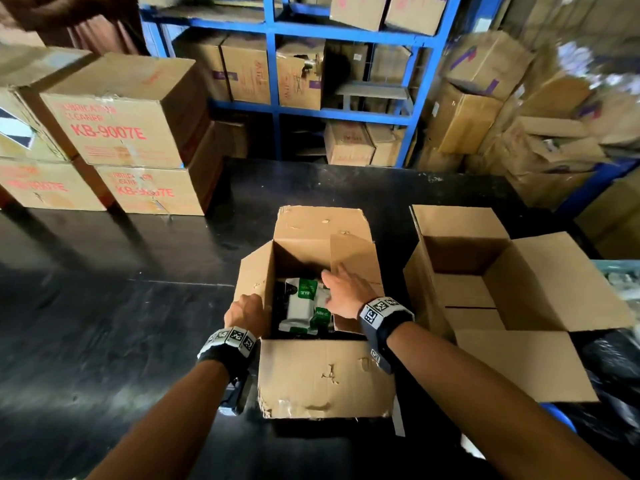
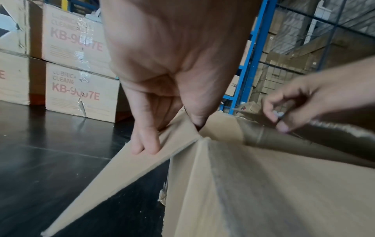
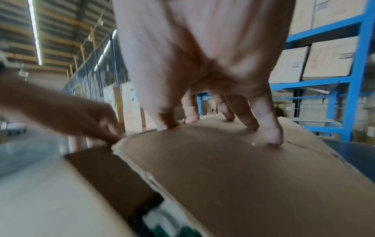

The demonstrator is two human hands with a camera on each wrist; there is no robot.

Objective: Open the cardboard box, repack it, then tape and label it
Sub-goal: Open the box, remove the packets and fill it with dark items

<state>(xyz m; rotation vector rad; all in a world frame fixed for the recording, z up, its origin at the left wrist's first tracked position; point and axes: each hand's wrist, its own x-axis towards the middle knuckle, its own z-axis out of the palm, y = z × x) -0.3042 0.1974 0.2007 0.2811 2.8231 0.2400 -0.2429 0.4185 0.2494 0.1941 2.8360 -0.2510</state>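
Box: cardboard box (image 1: 325,375) on the black table (image 1: 104,306), top open, white-and-green packets (image 1: 301,303) inside.
Left hand (image 1: 246,311): fingers and thumb pinch the left flap (image 2: 113,168).
Right hand (image 1: 346,289): spread, straight fingers (image 3: 274,136) press on the right flap (image 3: 243,176).
Beside: empty open carton (image 1: 519,289) just right.

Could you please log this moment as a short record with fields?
setting: black table, blue rack behind
open box: flaps spread, green-and-white packs inside
left hand: grips the left flap
right hand: fingers straight, pressing the right flap
empty box: open, right of the first
stacked boxes: far left, printed KB-9007E
tape, label: not seen
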